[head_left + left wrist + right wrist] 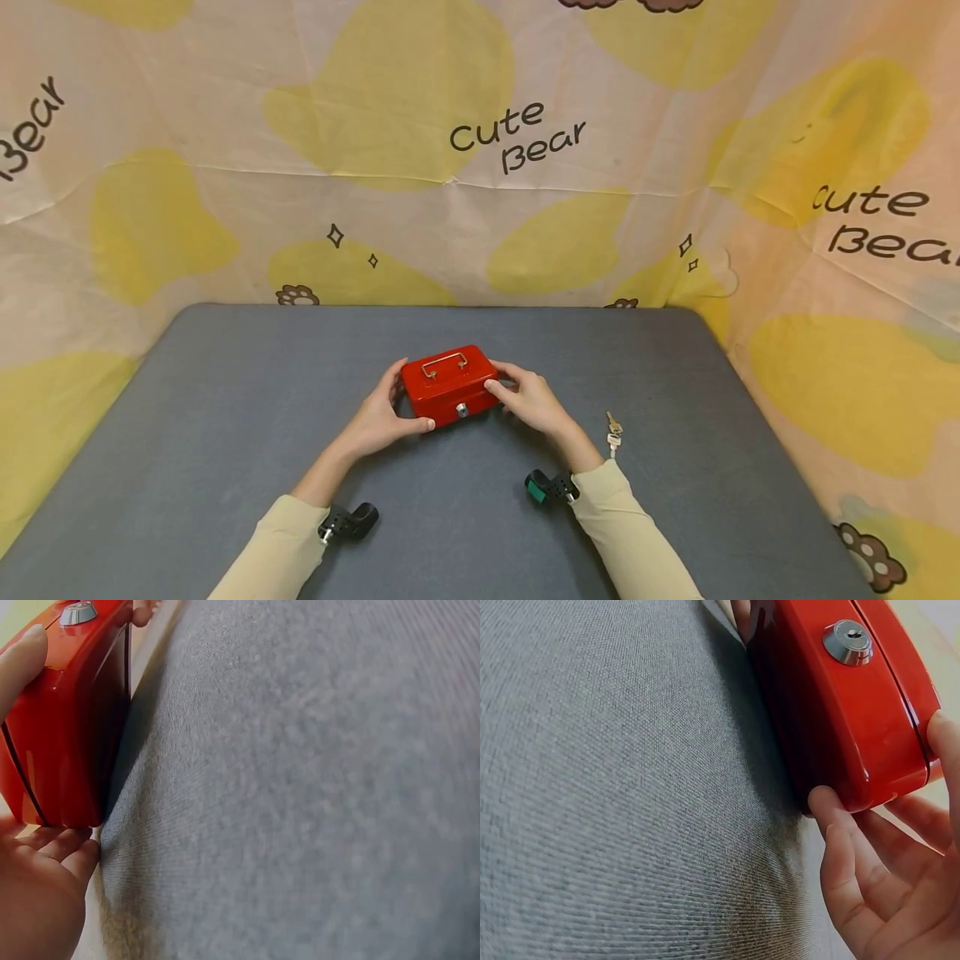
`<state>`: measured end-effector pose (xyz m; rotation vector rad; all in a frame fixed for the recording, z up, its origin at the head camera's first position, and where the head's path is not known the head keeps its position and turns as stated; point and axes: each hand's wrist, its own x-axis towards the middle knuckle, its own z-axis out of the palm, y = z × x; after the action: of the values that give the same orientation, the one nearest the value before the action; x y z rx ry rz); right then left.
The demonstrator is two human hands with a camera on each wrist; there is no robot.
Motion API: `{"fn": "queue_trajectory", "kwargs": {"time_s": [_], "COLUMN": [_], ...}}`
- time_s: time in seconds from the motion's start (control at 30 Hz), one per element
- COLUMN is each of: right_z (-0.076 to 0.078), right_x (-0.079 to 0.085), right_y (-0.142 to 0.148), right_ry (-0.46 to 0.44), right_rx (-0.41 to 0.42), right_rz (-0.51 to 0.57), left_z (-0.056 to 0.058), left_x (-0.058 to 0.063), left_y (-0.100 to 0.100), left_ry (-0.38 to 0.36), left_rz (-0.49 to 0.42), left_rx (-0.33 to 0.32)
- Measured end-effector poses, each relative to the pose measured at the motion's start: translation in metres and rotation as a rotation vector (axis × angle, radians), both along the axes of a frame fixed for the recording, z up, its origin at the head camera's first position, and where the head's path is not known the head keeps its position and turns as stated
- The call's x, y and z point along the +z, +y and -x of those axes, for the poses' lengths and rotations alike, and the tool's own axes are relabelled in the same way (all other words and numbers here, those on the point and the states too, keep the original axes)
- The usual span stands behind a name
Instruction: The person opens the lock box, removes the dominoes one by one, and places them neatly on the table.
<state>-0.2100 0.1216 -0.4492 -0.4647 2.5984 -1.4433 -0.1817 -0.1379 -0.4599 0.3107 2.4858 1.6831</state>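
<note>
A red metal cash box is between my two hands, turned slightly, its lid closed. A folding wire handle lies on top, and a silver key lock sits in the front face. My left hand grips the left end, thumb on the front corner and fingers along the side. At the other end, my right hand holds the box with its thumb near the lid seam and fingertips at the lower edge. The underside shows dark in the left wrist view, close over the table.
Two small keys lie on the grey table to the right, beside my right forearm. A patterned cloth backdrop hangs behind the table and along its sides. Black wrist mounts project inward from both sleeves.
</note>
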Motion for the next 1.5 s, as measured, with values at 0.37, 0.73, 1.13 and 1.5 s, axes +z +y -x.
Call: {"fn": "queue_trajectory", "kwargs": {"time_s": [0.37,0.73,1.13,1.5], "right_z": [0.006,0.011,0.015,0.021], "right_x": [0.003,0.007,0.003,0.002], "right_y": [0.003,0.004,0.006,0.003], "right_ry": [0.019,0.061,0.074,0.078], "right_rx": [-0.049,-0.092,-0.096,-0.127], "right_rz": [-0.017,-0.044,-0.040,-0.053], "left_z": [0.004,0.005,0.007,0.005], "left_x": [-0.001,0.009,0.001,0.002], "left_y": [0.011,0.020,0.025,0.029], "left_ry": [-0.069,-0.150,-0.106,-0.101], "left_rz": [-0.122,-0.151,-0.156,-0.058], "left_rx": [0.015,0.045,0.082,0.152]}}
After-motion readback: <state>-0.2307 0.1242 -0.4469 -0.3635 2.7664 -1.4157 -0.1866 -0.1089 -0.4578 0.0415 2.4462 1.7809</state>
